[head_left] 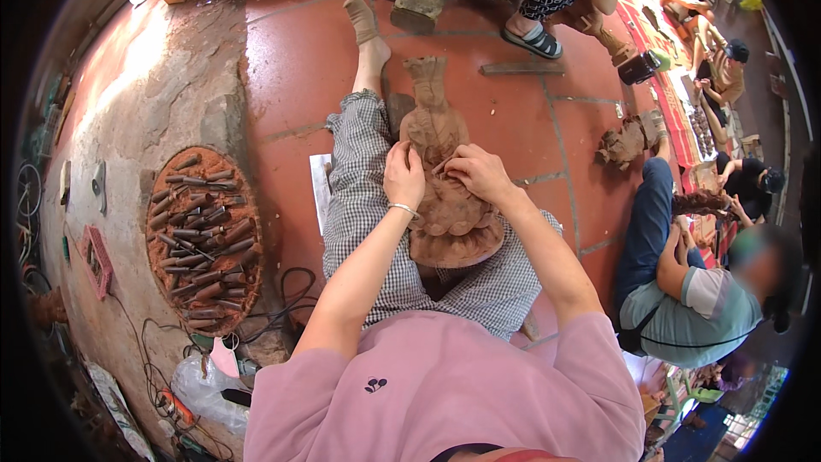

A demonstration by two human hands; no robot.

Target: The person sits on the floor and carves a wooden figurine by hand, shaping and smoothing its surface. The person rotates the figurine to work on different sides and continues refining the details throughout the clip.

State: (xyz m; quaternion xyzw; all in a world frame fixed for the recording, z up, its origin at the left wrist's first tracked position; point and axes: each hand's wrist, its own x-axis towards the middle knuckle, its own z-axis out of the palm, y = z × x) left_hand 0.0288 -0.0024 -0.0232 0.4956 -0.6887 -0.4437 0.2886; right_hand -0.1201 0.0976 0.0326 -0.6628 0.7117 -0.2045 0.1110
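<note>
Left hand (404, 176), right hand (479, 173), carving (446, 205) beneath

Carving wkshp, prob. wood: many hand tools (190, 261), carved fig. (453, 207)

Bright in here. I see blown-out glare on the concrete (141, 43) beyond the oval tray (221, 160), softer sheen on tiles (282, 43) further right. Hands (404, 175) right of tray: clear. Seated person's head (759, 267), far right of tray: blurred. Fisheye bends everything outward of tray; black rim.
</note>
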